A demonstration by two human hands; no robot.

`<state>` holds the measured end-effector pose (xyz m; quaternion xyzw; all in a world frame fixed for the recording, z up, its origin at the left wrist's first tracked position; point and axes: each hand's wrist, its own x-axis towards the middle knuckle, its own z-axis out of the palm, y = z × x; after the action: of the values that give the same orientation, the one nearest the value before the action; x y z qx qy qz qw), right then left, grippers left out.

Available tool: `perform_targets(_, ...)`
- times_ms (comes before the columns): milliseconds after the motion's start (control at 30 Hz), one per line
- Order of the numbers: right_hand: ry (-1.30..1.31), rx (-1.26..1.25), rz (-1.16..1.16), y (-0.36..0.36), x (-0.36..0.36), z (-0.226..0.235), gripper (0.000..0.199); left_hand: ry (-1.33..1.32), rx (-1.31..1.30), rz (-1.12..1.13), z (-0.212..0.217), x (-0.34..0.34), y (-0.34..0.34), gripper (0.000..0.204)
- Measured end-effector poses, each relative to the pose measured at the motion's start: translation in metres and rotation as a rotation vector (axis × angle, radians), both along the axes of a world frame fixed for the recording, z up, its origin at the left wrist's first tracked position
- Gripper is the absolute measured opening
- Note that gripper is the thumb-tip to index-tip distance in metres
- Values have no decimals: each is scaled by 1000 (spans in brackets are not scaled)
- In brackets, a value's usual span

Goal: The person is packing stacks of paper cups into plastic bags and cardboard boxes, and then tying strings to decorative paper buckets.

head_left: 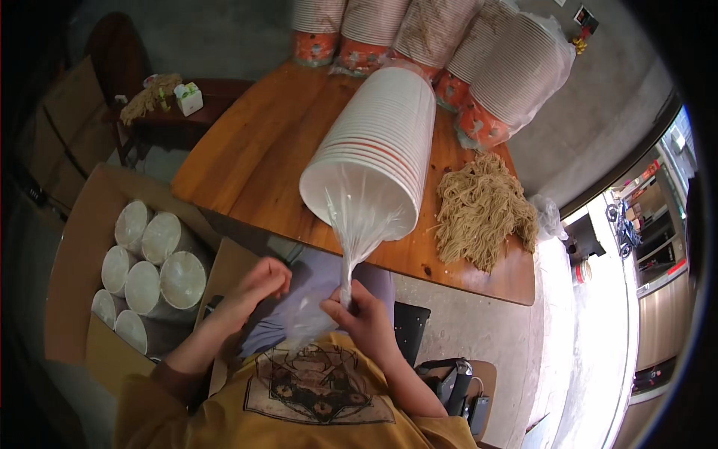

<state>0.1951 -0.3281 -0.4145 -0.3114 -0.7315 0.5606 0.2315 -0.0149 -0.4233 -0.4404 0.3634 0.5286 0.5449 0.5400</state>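
Observation:
A long stack of white paper buckets (366, 146) in a clear plastic bag lies on the wooden table, its open end toward me. The clear bag (360, 238) is gathered into a twisted neck in front of the rims. My right hand (360, 313) is closed around that neck just off the table's front edge. Loose film from the bag hangs below it, over my lap. To the left of the neck, apart from it, my left hand (263, 286) is raised with its fingers curled together. Whatever it may hold is hidden.
Several wrapped bucket stacks (516, 71) stand along the table's back. A heap of tan strings (485, 209) lies on the table (254, 142) at right. An open carton (71, 299) at left holds several bagged stacks. A black bag (452, 385) sits at lower right.

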Motion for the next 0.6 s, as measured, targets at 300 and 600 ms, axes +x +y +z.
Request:
perform_targets(300,-135,194,-69,-15,16,18,26,77,129,150,43,59,53,25)
perform_targets(600,529,-371,-277,31,-21,14,17,386,118,310,20,30,50,20)
